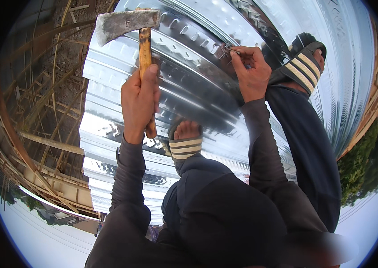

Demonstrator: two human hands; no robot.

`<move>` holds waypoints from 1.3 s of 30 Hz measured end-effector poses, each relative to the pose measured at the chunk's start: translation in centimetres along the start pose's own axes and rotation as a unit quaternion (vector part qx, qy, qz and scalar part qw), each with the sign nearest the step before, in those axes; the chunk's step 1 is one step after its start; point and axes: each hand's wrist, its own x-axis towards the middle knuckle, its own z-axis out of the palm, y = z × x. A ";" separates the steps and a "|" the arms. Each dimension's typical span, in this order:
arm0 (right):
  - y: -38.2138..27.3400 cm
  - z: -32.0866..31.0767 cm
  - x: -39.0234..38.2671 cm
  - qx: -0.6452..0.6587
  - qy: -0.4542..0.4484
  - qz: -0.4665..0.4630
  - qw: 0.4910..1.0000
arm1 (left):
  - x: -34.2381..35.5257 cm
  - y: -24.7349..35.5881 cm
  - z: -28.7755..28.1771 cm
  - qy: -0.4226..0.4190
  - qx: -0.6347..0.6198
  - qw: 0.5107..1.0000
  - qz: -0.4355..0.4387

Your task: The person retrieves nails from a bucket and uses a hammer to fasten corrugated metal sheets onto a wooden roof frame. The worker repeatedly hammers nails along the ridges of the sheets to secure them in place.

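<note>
My left hand (139, 102) is wrapped round the wooden handle of a hatchet (145, 51), its worn steel head (128, 23) raised at the top left over the sheeting. To the right, my right hand (252, 71) pinches a few thin metal nails (233, 51) between thumb and fingertips, close above the metal. Below both hands spreads shiny corrugated metal decking (104, 96) with embossed ribs, which mirrors dark shapes. Whether any nail touches the decking I cannot tell.
My feet stand on the decking in striped slide sandals, one sandal (185, 146) near the middle and the other sandal (304, 69) at the right. Beyond the sheet's left edge, wooden beams (52, 142) frame a drop to lower ground. Trees (363, 165) show past the right edge.
</note>
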 end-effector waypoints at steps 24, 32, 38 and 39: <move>-0.1 2.4 -0.7 -0.018 0.067 -0.048 0.996 | -0.2 -0.2 -0.4 -0.060 -0.006 0.995 0.077; 0.2 3.2 -0.8 -0.031 0.092 -0.069 0.993 | 0.2 -1.0 -0.1 -0.062 -0.021 0.994 0.083; -0.4 3.4 -0.8 -0.035 0.104 -0.117 0.987 | 0.0 -0.6 -0.5 -0.075 -0.025 0.993 0.087; -0.6 3.4 -0.8 -0.039 0.107 -0.129 0.985 | -0.1 -0.5 -0.6 -0.073 -0.028 0.993 0.089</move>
